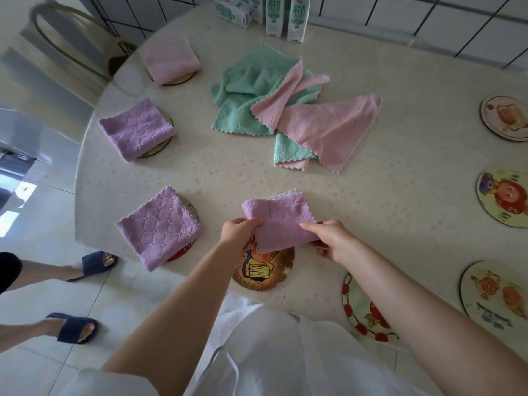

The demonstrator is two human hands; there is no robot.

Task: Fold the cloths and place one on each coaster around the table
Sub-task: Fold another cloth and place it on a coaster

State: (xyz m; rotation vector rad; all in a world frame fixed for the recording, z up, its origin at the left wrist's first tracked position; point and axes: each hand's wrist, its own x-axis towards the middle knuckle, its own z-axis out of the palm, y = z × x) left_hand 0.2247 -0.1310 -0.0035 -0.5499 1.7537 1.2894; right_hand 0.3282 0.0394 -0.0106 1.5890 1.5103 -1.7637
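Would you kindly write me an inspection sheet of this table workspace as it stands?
Surface: round table under a cream flowered tablecloth.
Job's things: three folded purple cloths lie on coasters at left; fourth cloth held over the cartoon coaster; four bare coasters at right; unfolded green and pink cloths heaped mid-table.
Clutter: milk cartons at the far edge.
Hands: left hand and right hand both grip the fourth cloth.
Cables: nothing seen.
Surroundings: chair, tiled wall, another person's slippered feet.
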